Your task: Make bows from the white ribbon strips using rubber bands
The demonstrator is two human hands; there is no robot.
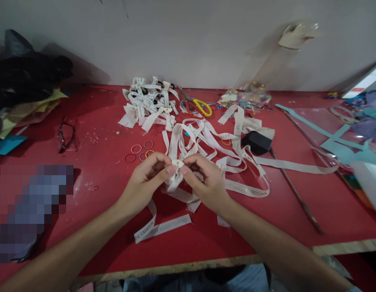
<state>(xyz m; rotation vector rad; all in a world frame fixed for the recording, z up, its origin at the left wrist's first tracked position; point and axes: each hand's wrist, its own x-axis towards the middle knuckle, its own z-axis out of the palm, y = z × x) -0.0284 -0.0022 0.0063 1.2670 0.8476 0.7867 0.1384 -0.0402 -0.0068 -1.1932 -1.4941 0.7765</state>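
Between my two hands is a gathered knot of white ribbon (pixel 177 166), pinched from both sides. My left hand (pixel 148 178) grips it with thumb and forefinger, and my right hand (pixel 206 178) does the same from the other side. Printed letters run along a loose ribbon end (pixel 163 228) below my left hand. Beyond and to the right lies a tangle of long printed ribbon (pixel 203 138). Several coloured hair ties (pixel 136 149) rest on the table just past my left hand. Whether a hair tie is inside the knot, I cannot tell.
At the back lies a pile of ribbon bows (pixel 145 101), beside scissors (pixel 198 106) with red and yellow handles. Glasses (pixel 66 134) are at the left. A plastic bag of small items (pixel 251 99), a black block (pixel 257 142) and a thin rod (pixel 297 192) lie to the right on the red table (pixel 99 243).
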